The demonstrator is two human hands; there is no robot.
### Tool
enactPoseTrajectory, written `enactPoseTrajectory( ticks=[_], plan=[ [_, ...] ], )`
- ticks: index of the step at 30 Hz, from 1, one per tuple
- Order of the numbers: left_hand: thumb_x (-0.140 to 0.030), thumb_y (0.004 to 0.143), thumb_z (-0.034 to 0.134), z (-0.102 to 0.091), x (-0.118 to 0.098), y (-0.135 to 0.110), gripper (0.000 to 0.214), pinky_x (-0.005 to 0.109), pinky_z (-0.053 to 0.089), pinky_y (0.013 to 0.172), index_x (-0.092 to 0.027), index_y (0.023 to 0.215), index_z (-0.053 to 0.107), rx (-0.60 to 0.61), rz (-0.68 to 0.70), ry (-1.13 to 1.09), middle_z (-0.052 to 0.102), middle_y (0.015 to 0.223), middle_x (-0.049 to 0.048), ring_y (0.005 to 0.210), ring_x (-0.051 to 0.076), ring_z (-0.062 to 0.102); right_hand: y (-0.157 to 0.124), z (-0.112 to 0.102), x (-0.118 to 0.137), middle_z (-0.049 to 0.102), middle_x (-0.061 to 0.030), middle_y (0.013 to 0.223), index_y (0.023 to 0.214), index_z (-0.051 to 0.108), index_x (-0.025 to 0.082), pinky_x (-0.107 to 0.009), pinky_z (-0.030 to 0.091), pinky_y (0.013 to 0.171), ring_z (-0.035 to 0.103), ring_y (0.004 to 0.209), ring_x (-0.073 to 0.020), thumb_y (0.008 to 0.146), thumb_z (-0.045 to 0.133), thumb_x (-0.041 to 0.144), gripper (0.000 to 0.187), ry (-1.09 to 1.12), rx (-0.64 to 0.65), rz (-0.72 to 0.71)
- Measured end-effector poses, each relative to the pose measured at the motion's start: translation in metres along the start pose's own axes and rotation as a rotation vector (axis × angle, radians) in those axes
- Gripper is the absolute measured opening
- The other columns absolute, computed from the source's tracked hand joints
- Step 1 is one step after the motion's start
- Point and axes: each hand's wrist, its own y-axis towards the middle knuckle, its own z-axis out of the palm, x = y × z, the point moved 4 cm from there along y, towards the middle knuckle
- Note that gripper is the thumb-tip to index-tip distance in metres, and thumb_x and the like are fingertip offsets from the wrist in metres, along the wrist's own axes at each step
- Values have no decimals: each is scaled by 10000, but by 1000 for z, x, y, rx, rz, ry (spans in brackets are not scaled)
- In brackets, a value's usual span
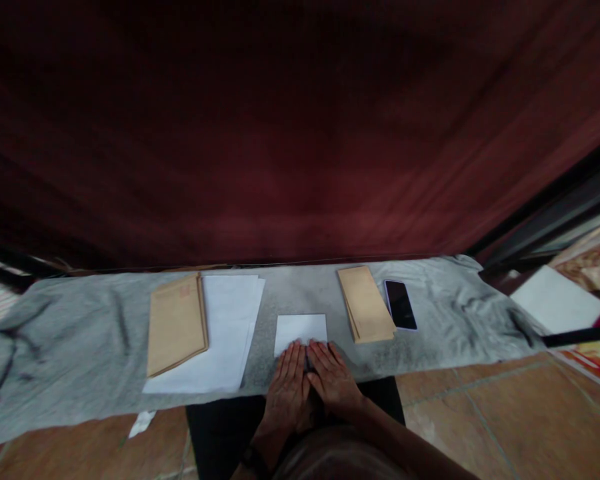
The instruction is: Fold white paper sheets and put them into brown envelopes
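Note:
A small white sheet of paper [301, 327], which looks folded, lies on the grey cloth right before me. My left hand [289, 381] rests flat over its lower left part, fingers stretched forward. Beside it, my right hand [331, 379] lies flat with the fingertips on the paper's lower right part. The two hands almost touch, and they cover the near edge of the paper. To the left, brown envelopes [175, 325] sit on top of larger white sheets [230, 333]. On the right is a stack of narrower brown envelopes [366, 303].
A phone [401, 305] lies face up beside the right-hand envelopes. Grey cloth [450, 313] covers the narrow bench. A dark red surface [300, 147] rises behind it. A white scrap [142, 423] lies on the tiled floor [445, 407]. A white board-like object [559, 300] is at far right.

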Motion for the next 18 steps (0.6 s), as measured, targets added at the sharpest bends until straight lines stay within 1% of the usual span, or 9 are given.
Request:
enactPoseTrajectory(
  ticks=[5, 9, 11, 13, 16, 18],
  plan=[
    [-199, 963, 422, -1, 14, -13, 684, 473, 451, 1129, -72, 1589, 175, -14, -32, 91, 429, 1557, 202, 1453, 292, 402, -12, -1, -11, 434, -120, 1563, 1555, 353, 126, -442, 293, 1226, 418, 1437, -238, 1028, 480, 330, 580, -56, 24, 52],
    [-190, 967, 415, -7, 21, -15, 671, 494, 437, 1135, -64, 1585, 185, -39, -80, 138, 425, 1555, 216, 1444, 306, 415, -17, -6, -18, 434, -106, 1566, 1562, 340, 137, -446, 300, 1223, 426, 1431, -232, 1034, 458, 293, 563, -24, 36, 76],
    [-202, 967, 417, -8, 19, -8, 675, 510, 423, 1143, -55, 1584, 184, -47, -66, 140, 430, 1549, 225, 1444, 314, 413, -12, -9, -18, 452, -91, 1556, 1556, 356, 153, -459, 310, 1219, 428, 1430, -227, 1040, 427, 271, 534, 12, 33, 86],
    [-204, 965, 409, -6, 15, 5, 675, 509, 402, 1160, -55, 1584, 183, -29, -35, 124, 428, 1554, 216, 1453, 304, 401, -1, -9, -17, 448, -77, 1561, 1549, 372, 165, -470, 317, 1215, 416, 1438, -224, 1046, 398, 265, 513, 44, 36, 87],
    [-177, 952, 385, 2, 10, 30, 680, 480, 365, 1191, -52, 1585, 170, 21, 0, 92, 399, 1578, 196, 1474, 272, 369, 22, -7, -15, 440, -67, 1566, 1543, 382, 165, -468, 325, 1210, 404, 1445, -220, 1060, 365, 283, 498, 70, 32, 102],
    [-156, 945, 367, 10, 10, 43, 688, 467, 340, 1206, -42, 1586, 146, 46, 9, 78, 387, 1584, 199, 1478, 259, 363, 35, -2, -16, 476, -79, 1541, 1529, 406, 152, -465, 326, 1208, 421, 1434, -218, 1069, 347, 293, 485, 68, 28, 128]
  ],
)
